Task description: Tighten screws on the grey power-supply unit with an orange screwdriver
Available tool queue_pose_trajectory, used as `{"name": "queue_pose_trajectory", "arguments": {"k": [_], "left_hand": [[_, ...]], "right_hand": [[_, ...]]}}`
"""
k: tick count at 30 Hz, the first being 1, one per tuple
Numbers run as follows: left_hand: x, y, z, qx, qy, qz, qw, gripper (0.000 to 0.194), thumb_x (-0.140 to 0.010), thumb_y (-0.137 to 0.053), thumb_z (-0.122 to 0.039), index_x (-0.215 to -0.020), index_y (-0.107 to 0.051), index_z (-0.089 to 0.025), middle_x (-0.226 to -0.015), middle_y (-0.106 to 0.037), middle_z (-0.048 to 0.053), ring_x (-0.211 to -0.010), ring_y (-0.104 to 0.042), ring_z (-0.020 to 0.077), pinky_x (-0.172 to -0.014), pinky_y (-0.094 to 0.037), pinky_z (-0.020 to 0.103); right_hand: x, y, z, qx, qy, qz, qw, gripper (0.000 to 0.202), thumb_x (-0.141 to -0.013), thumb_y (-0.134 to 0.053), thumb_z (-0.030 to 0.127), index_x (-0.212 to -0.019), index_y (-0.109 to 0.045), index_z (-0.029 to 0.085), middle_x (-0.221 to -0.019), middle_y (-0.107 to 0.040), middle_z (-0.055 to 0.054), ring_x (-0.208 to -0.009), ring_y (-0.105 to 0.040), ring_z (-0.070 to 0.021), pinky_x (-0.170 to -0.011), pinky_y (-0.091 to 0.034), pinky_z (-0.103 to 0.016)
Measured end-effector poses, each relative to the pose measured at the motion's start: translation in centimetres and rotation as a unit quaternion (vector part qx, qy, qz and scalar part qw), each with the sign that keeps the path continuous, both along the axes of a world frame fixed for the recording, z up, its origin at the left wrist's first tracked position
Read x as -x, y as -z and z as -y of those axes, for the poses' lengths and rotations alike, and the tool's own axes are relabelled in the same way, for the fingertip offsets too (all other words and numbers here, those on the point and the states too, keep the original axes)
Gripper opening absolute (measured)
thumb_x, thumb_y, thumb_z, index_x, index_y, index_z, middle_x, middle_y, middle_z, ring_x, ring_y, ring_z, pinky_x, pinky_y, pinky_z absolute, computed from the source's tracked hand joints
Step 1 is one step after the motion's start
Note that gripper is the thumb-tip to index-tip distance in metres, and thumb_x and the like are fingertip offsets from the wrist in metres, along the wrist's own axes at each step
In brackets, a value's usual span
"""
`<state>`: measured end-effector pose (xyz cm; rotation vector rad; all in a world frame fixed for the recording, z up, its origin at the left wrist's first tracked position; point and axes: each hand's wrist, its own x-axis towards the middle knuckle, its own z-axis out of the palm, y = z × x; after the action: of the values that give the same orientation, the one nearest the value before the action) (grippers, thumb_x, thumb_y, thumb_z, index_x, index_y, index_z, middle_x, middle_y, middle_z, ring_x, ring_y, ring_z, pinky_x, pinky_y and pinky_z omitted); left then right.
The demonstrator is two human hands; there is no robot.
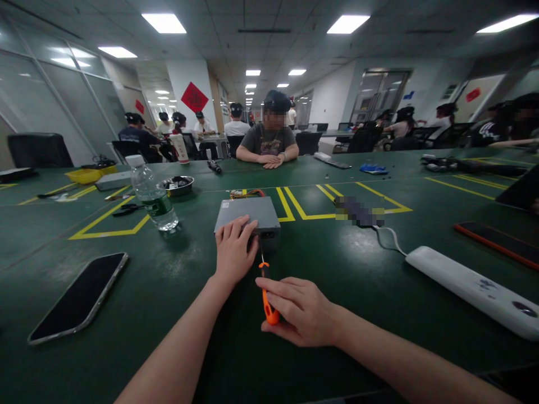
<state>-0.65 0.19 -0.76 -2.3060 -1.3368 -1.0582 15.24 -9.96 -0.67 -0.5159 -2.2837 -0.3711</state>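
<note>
A grey metal power supply box point(252, 213) lies on the green table point(177, 314) in front of me, with coloured wires point(246, 193) at its far end. My left hand point(233, 249) rests flat on the box's near corner. My right hand point(298, 311) grips an orange-handled screwdriver point(266, 292) whose thin shaft points at the box's near face.
A water bottle point(152, 193) stands left of the box and a black phone point(80, 297) lies near left. A white power strip point(471, 289) lies to the right, another phone point(497, 242) beyond it. A person point(269, 143) sits across the table; others sit further back.
</note>
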Motion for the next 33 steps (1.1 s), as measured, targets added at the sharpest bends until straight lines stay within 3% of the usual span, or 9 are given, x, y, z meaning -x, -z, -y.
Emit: {"name": "queue_pose_trajectory", "arguments": {"k": [3,7,13,17,22,28,33], "left_hand": [[0.05,0.02,0.00,0.000,0.000,-0.001,1.000,0.032,-0.083,-0.049,-0.026,-0.115,-0.053,-0.027,-0.126,-0.053,0.005,-0.114,-0.045,0.0245,-0.094,-0.029,0.042],[0.06,0.06,-0.03,0.001,-0.001,0.001,1.000,0.032,-0.084,-0.048,-0.026,-0.115,-0.053,-0.027,-0.125,-0.053,0.005,-0.115,-0.044,0.0244,-0.094,-0.028,0.042],[0.01,-0.02,0.04,-0.001,0.004,0.005,1.000,0.032,-0.083,-0.049,-0.025,-0.115,-0.053,-0.027,-0.125,-0.053,0.005,-0.114,-0.045,0.0245,-0.095,-0.029,0.042],[-0.02,-0.04,0.06,-0.004,0.005,0.009,1.000,0.032,-0.082,-0.050,-0.025,-0.115,-0.053,-0.027,-0.125,-0.053,0.006,-0.114,-0.045,0.0249,-0.094,-0.029,0.043],[-0.04,-0.04,0.04,-0.001,0.006,0.009,1.000,0.031,-0.083,-0.049,-0.026,-0.114,-0.054,-0.027,-0.124,-0.054,0.006,-0.115,-0.045,0.0246,-0.094,-0.029,0.043],[-0.02,0.01,0.01,-0.002,0.002,0.005,1.000,0.031,-0.083,-0.048,-0.026,-0.114,-0.053,-0.027,-0.125,-0.053,0.005,-0.115,-0.045,0.0240,-0.094,-0.029,0.042],[-0.04,-0.02,-0.01,-0.002,0.003,0.006,1.000,0.031,-0.083,-0.049,-0.026,-0.114,-0.053,-0.027,-0.125,-0.053,0.005,-0.115,-0.045,0.0243,-0.094,-0.029,0.042]], "right_hand": [[-0.02,-0.08,0.02,0.020,0.002,-0.011,1.000,0.028,-0.091,-0.045,0.035,-0.105,-0.044,0.011,-0.106,-0.061,-0.020,-0.092,-0.062,-0.0198,-0.072,-0.052,-0.029],[0.15,-0.56,0.26,0.020,0.013,0.057,0.998,0.027,-0.094,-0.036,0.031,-0.113,-0.045,0.015,-0.109,-0.058,-0.020,-0.101,-0.059,-0.0226,-0.073,-0.052,-0.032],[-0.02,-0.22,0.17,-0.021,0.005,0.019,1.000,0.020,-0.090,-0.048,0.029,-0.101,-0.048,0.012,-0.106,-0.061,-0.019,-0.085,-0.064,-0.0177,-0.069,-0.051,-0.027],[0.01,-0.07,0.18,0.007,0.002,0.001,1.000,0.026,-0.091,-0.046,0.033,-0.103,-0.044,0.011,-0.104,-0.061,-0.018,-0.089,-0.063,-0.0185,-0.069,-0.051,-0.028],[0.29,-0.74,0.46,0.014,0.020,0.086,0.996,0.026,-0.093,-0.037,0.025,-0.114,-0.046,0.015,-0.106,-0.059,-0.018,-0.102,-0.058,-0.0210,-0.073,-0.051,-0.031],[0.02,-0.25,0.09,-0.021,0.009,0.023,0.999,0.017,-0.091,-0.046,0.027,-0.098,-0.049,0.012,-0.102,-0.062,-0.016,-0.086,-0.062,-0.0164,-0.064,-0.051,-0.026],[0.04,-0.25,0.09,0.029,0.002,0.040,0.999,0.026,-0.092,-0.040,0.031,-0.105,-0.048,0.011,-0.105,-0.060,-0.017,-0.096,-0.060,-0.0196,-0.069,-0.051,-0.028]]}}
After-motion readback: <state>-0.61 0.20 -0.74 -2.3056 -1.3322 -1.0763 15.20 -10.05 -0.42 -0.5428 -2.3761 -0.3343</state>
